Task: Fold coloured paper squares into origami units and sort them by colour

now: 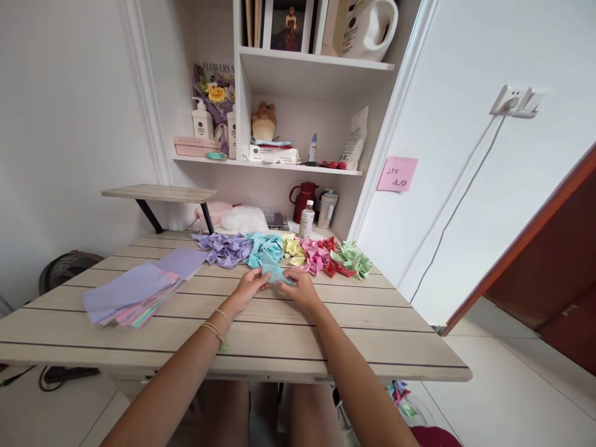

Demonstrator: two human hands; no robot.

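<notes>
Between my two hands, just above the slatted table [288, 335], is a light blue sheet of folding paper [274, 272], partly folded. My left hand [250, 288] pinches its left side. On its right side my right hand [300, 288] has thumb and fingers closed on the same paper. Right behind it lie folded paper pieces in colour groups: purple [228, 249], blue [261, 247], yellow [293, 248], pink [315, 256], red [339, 269] and green [352, 258]. A fanned stack of coloured paper sheets [135, 292] rests to the left of my hands.
A small raised shelf [161, 192] stands at the table's back left. Behind the folded pieces are a plastic bottle [307, 220], a dark red jug [303, 202] and a tumbler [328, 208]. More folded pieces [400, 397] sit low, beyond the table's front right edge.
</notes>
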